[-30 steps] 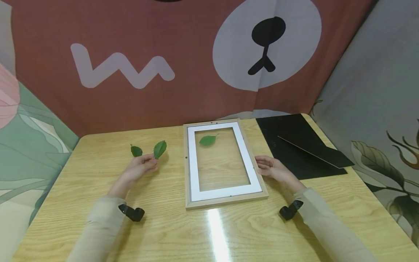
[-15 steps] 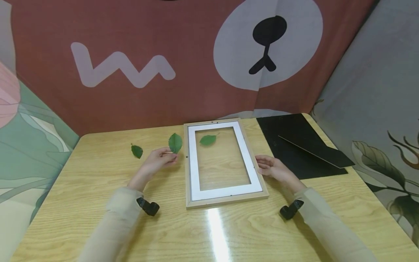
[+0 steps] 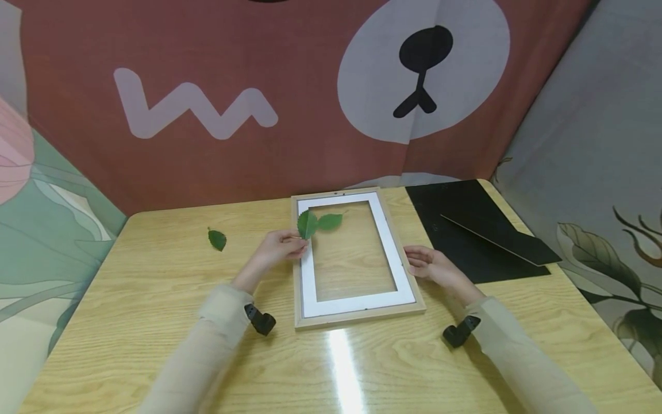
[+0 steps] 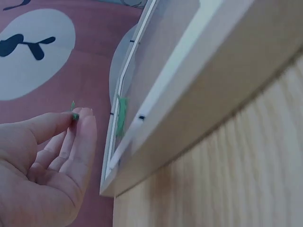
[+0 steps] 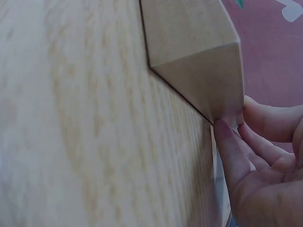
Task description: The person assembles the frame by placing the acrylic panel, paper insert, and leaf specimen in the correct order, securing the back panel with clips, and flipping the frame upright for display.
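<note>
A wooden picture frame (image 3: 359, 320) with a white mat (image 3: 357, 302) lies on the table. Between thumb and fingers, my left hand (image 3: 279, 248) pinches a green serrated leaf (image 3: 307, 223) by its lower end, above the frame's left side. The left wrist view shows this leaf (image 4: 75, 116) nearly edge-on at the fingertips. Inside the mat opening lies a second green leaf (image 3: 330, 222), its stem pointing right. My right hand (image 3: 435, 267) holds the frame's right edge; in the right wrist view, thumb and fingers meet the wooden side (image 5: 199, 80).
A third, darker leaf (image 3: 217, 240) lies left on the table (image 3: 129, 299). Black boards (image 3: 455, 201) lie at the back right, one resting at an angle on another. A patterned curtain (image 3: 207, 161) hangs directly behind the table.
My left hand has carried the pinched leaf rightward from beside the third leaf to over the frame's left side. The right hand and the frame have stayed in place.
</note>
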Available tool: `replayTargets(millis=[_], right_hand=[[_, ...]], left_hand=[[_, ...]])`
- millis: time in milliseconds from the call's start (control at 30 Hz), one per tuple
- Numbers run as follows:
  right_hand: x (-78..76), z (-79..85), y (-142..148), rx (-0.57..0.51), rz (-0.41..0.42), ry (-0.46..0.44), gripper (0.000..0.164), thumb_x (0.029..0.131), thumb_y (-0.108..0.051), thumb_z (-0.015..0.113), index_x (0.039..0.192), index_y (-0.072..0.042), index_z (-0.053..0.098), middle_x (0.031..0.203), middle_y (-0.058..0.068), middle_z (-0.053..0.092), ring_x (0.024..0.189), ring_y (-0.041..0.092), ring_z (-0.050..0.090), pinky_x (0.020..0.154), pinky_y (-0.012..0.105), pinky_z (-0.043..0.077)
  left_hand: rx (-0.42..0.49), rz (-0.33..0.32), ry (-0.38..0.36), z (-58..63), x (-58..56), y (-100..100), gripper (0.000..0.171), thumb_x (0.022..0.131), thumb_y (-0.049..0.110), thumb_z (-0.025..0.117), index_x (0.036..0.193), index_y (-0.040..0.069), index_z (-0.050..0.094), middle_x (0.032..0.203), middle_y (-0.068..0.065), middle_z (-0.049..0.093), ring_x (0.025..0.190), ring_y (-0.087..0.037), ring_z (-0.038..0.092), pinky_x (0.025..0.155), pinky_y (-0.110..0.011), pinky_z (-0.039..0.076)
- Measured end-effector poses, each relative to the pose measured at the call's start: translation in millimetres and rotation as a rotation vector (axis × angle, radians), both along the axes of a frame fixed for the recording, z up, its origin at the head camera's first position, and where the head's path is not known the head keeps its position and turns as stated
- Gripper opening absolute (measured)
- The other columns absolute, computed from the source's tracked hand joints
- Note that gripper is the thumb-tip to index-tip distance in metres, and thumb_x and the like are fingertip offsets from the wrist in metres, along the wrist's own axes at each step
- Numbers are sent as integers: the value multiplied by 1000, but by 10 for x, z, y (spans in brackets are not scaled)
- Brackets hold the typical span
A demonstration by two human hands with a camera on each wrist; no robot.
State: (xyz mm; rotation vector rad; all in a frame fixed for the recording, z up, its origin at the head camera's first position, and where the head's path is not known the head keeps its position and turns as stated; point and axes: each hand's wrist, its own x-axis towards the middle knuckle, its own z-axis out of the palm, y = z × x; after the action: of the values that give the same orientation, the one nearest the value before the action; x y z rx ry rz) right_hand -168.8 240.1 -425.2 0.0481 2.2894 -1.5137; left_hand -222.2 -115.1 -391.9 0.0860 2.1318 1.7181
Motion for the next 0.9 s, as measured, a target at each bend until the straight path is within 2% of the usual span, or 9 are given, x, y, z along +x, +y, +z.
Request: replayTargets(millis=[133, 300, 400, 567, 767, 900], right_hand=[[-1, -2, 1, 0, 8, 4, 57, 96, -9, 54, 145, 6, 30, 148, 28, 36, 138, 39, 37, 109, 39, 42], [-6, -5, 3, 6, 7, 1, 57, 96, -10, 54, 145, 6, 30, 148, 28, 36, 138, 39, 36, 110, 40, 42], [-5, -3, -3, 11, 2, -6, 57, 96, -10, 54, 145, 5, 30, 149, 28, 36, 138, 39, 37, 111, 42, 40], [-1, 8, -6, 17, 2, -8, 57, 96, -10, 54, 145, 5, 30, 149, 28, 35, 138, 39, 36, 111, 42, 39], [4, 8, -3, 10, 9, -3, 58, 96, -10, 54, 145, 6, 29, 149, 28, 35, 138, 39, 37, 108, 36, 44], [8, 11, 0, -4, 19, 6, 58, 96, -10, 54, 145, 7, 29, 148, 29, 35, 138, 40, 36, 105, 30, 46]], left_hand=[[-39, 16, -4, 27, -34, 100, 32, 97, 8, 54, 124, -8, 53, 123, -29, 61, 85, -7, 65, 81, -20, 57], [-82, 29, 0, 47, -98, 215, 34, 95, 7, 55, 127, -7, 53, 125, -29, 60, 104, -27, 65, 85, -23, 57], [-108, 26, -4, 50, -118, 277, 35, 94, 7, 58, 126, -6, 55, 124, -27, 61, 111, -33, 63, 87, -27, 57], [-128, 8, 0, 27, -118, 348, 36, 94, 9, 59, 127, -4, 56, 123, -25, 62, 111, -33, 63, 92, -34, 56], [-90, 27, 12, -41, -125, 381, 34, 93, 8, 59, 124, -7, 57, 121, -27, 63, 106, -31, 64, 93, -37, 56], [-42, 29, -12, -58, -135, 403, 36, 94, 5, 58, 126, -8, 54, 125, -28, 59, 111, -34, 62, 98, -39, 53]])
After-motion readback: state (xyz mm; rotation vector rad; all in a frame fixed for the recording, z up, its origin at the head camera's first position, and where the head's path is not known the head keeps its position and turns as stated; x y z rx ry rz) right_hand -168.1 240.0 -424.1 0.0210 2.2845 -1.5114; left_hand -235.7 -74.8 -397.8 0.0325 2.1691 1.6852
